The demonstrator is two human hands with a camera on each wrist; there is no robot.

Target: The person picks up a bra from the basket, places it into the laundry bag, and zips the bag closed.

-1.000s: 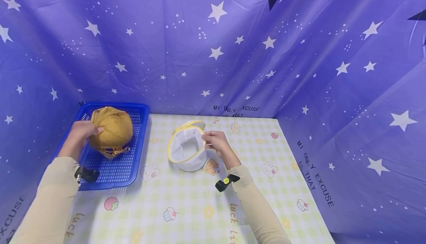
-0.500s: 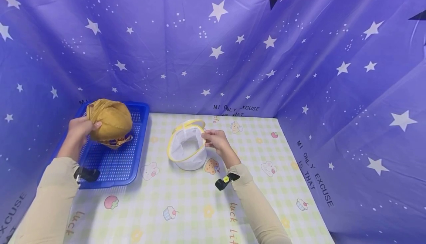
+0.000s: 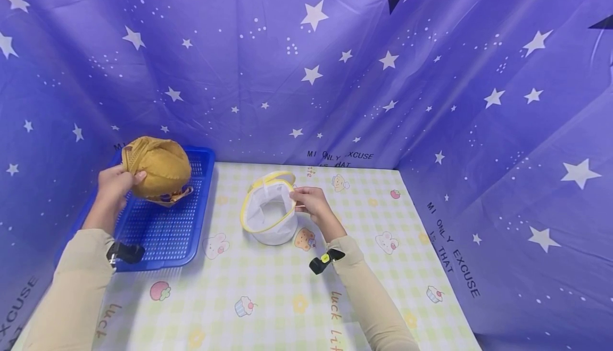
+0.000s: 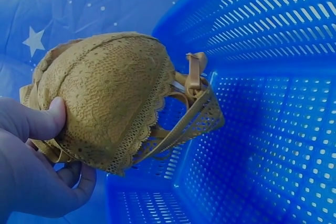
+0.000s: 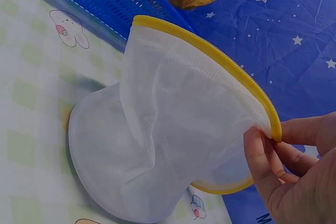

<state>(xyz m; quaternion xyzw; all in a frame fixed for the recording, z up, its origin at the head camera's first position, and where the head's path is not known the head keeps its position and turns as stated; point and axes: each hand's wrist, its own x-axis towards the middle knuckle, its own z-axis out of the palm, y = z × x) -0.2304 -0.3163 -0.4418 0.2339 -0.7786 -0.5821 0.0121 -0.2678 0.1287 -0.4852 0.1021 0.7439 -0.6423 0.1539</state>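
Mustard lace over moulded padding: the bra (image 4: 105, 93), held up over the far-left part of the basket, between nine and ten o'clock from the mesh bag. Judged light; cups springy, likely to dent under a hard squeeze and round out again. Scalloped lace trim (image 4: 142, 119) looks the delicate part, easy to snag. Straps (image 4: 181, 132) dangle slack toward three o'clock in the left wrist view; they could catch on holes. Can't tell whether they touch plastic.

Best hold, I'd say: the padded cup side, where my left hand (image 3: 114, 183) has it, thumb flat on the cup, other fingers bent underneath, pinching firmly.

Toward three to four o'clock from there, white mesh bag (image 3: 275, 234), standing on the table, mouth gaping, lid (image 3: 282, 177) tipped back at twelve. Thin and floppy in the wall; yellow zip rim (image 5: 226, 56) seems the stiffer grip. My right hand (image 3: 313, 203) pinches that rim at two o'clock, thumb against fingertips.

Below the bra, blue basket (image 3: 182, 255), perforated, rigid-looking. Under everything, checked table (image 3: 273, 287). Beyond, at twelve, starry purple curtain (image 3: 215, 74).
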